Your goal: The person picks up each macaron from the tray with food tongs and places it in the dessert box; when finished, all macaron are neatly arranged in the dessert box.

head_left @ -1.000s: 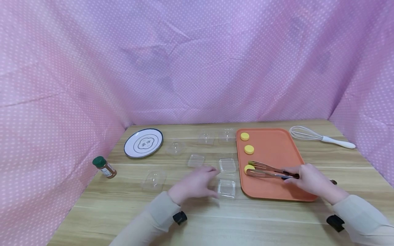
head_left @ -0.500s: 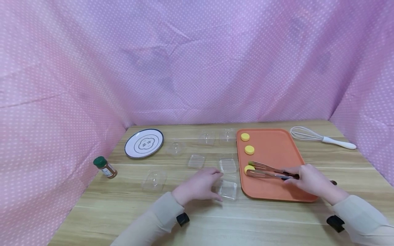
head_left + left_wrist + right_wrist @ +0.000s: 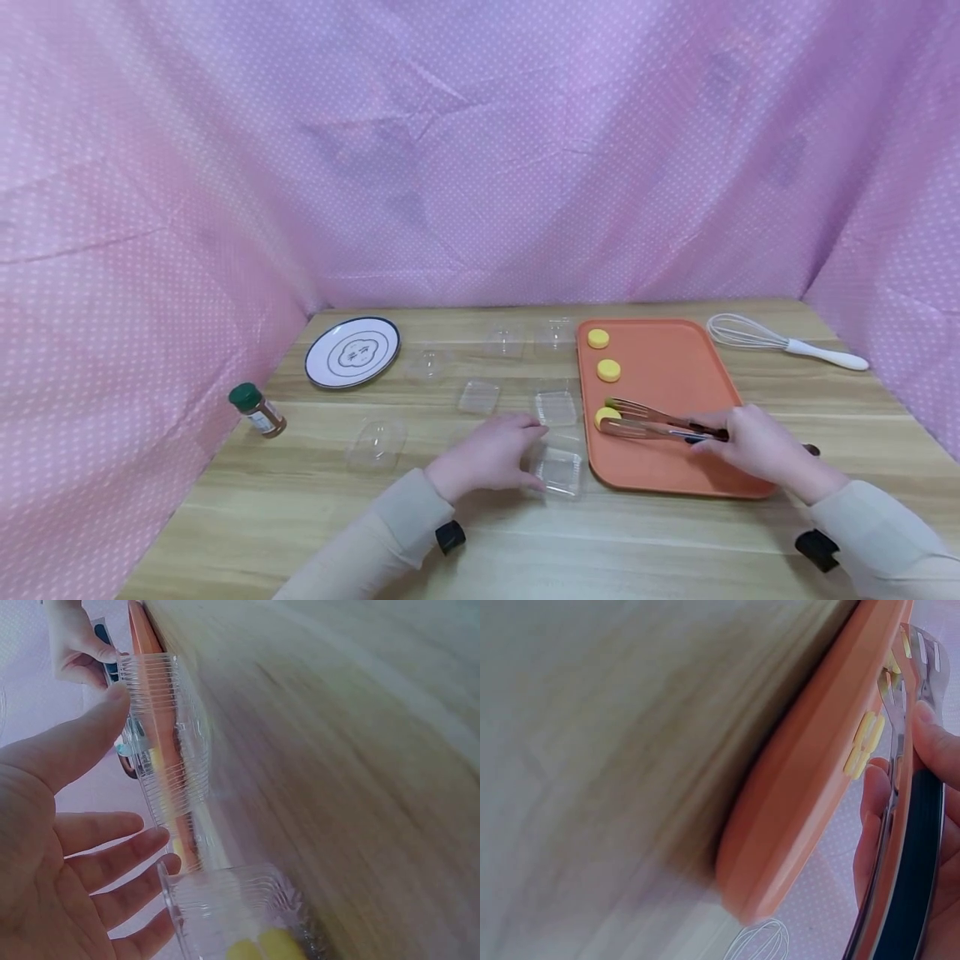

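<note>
Now, discs (image 3: pixel 608 370) on tray (image 3: pixel 671 362), tongs (image 3: pixel 645 428) in right hand (image 3: pixel 759 443), left hand (image 3: pixel 487 455) wide at container (image 3: pixel 559 472)

From head height, the head view faces forward and down, with the worktop (image 3: pixel 637 550) across its lower half. Both wrist views sit close in and tipped sideways, low along the worktop: one past the left hand (image 3: pixel 37 862) at frame left, the other past the right hand (image 3: pixel 945 761) at frame right. All three share the orange tray (image 3: pixel 663 371).

Soft, even light; wrist views dimmer, tabletop (image 3: pixel 592 787) seemingly blurred.
</note>
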A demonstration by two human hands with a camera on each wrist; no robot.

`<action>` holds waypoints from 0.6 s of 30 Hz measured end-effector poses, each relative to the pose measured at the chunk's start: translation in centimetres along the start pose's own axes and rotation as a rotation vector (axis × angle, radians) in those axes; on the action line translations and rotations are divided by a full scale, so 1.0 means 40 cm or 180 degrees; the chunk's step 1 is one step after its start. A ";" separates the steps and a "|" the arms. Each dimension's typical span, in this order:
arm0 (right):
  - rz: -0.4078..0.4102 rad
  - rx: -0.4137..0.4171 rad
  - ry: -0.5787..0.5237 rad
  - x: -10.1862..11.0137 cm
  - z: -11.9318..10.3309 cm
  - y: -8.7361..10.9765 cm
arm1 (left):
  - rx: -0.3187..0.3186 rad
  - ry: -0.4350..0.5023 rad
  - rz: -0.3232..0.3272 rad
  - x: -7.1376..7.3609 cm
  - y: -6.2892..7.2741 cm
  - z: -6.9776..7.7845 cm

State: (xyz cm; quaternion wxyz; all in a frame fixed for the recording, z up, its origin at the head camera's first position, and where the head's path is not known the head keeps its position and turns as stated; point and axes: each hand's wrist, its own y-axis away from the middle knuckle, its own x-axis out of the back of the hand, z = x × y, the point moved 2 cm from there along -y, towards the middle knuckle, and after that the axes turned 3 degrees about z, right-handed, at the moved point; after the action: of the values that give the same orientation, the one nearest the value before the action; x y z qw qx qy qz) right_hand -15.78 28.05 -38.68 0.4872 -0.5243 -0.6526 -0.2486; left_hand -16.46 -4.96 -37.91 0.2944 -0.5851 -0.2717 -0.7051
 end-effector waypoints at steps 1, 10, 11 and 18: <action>0.0003 -0.0005 0.0000 0.000 0.000 0.000 | -0.0003 -0.0003 0.0000 0.000 0.000 0.000; -0.0015 -0.0018 -0.0006 0.000 -0.003 -0.001 | -0.0091 -0.0054 0.0004 -0.003 -0.003 -0.002; -0.0022 -0.0021 -0.0010 0.000 -0.003 -0.001 | -0.0109 -0.0049 0.0021 -0.003 -0.004 -0.002; -0.0006 -0.0007 0.0014 -0.001 -0.003 0.000 | -0.0294 -0.0034 0.0084 0.000 -0.020 0.006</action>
State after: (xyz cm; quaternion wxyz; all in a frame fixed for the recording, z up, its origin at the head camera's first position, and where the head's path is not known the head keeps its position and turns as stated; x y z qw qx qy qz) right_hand -15.73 27.94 -38.65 0.4879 -0.5237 -0.6517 -0.2510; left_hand -16.89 -4.27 -37.93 0.2749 -0.6054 -0.2327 -0.7097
